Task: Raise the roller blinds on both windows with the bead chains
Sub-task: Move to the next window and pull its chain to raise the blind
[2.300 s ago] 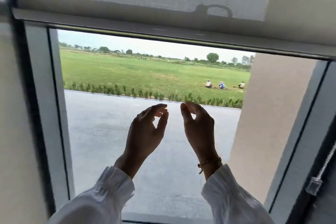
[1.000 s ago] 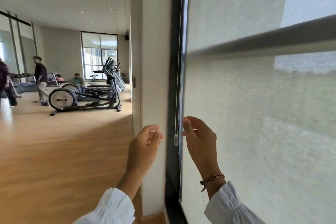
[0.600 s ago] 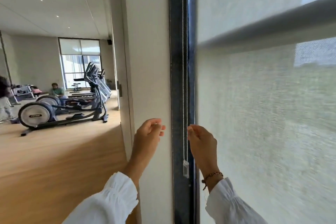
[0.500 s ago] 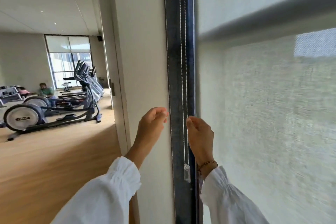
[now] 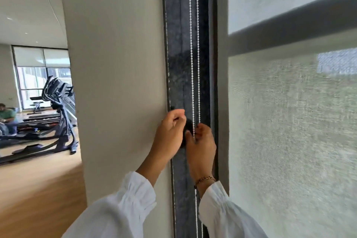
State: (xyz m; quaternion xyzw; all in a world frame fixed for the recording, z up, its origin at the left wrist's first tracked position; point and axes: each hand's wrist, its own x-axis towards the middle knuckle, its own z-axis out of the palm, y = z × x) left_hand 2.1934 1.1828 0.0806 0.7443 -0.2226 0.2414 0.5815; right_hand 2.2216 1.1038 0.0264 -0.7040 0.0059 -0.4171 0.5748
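On dark frame [image 5: 177, 63] I see white bead chain [image 5: 191, 44], two strands; right hand [image 5: 201, 147] pinches it, left hand [image 5: 170, 133] curled, empty.

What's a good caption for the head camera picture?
Right hand pinches the bead chain beside the lowered roller blind.

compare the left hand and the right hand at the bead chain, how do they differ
The right hand pinches the bead chain; the left hand is curled beside it, with no chain visible in its grip. The right hand sits lower than the left hand. The right wrist wears a bracelet; the left wrist is bare. Both wear white sleeves.
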